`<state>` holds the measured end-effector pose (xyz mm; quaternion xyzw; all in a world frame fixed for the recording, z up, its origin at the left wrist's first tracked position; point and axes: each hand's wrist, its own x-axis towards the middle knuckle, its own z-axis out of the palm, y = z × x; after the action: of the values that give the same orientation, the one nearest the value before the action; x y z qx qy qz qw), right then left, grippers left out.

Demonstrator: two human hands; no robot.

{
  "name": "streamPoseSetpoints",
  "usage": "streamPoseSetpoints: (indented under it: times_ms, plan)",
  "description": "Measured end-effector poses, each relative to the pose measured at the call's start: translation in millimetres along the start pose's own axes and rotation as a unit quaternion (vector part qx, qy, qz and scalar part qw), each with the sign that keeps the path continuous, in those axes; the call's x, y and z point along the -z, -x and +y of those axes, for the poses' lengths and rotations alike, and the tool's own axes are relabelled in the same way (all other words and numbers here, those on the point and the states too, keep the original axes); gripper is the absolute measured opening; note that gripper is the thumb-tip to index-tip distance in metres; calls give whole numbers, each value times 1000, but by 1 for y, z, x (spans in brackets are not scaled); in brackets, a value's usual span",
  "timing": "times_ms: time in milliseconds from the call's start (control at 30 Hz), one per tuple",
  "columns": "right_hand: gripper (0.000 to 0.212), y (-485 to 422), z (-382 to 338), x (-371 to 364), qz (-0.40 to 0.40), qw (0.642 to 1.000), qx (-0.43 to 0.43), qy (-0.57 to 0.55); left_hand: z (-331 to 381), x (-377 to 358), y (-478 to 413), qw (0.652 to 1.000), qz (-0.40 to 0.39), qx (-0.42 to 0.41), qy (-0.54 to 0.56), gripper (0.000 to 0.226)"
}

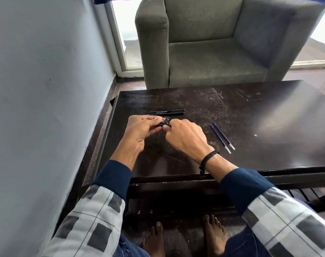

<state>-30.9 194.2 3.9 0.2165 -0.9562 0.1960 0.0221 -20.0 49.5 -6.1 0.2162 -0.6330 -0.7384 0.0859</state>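
Over the counter [250, 112], left hand [141, 130] and right hand [185, 138] each pinch one end of a dark pen [164, 124]; light, stiff, probably slick; best held by the barrel.

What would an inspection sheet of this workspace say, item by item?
Surface: dark wooden table, scratched, with glare on its right part.
Job's things: small dark pen part held between both hands; two black pens side by side beyond the hands; two blue refills side by side to the right.
Clutter: pale speck right of the refills.
Grippers: left hand and right hand both grip the pen part with curled fingers.
Cables: nothing seen.
Surroundings: grey armchair beyond the table; wall on the left.
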Motion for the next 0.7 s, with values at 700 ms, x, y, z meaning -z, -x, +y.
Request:
streamPoseSetpoints:
  times_ms: [700]
  plan:
    - [22,-27,29,5,-134,967,-134,-173,2,13,-11,996,53,-13,-63,10]
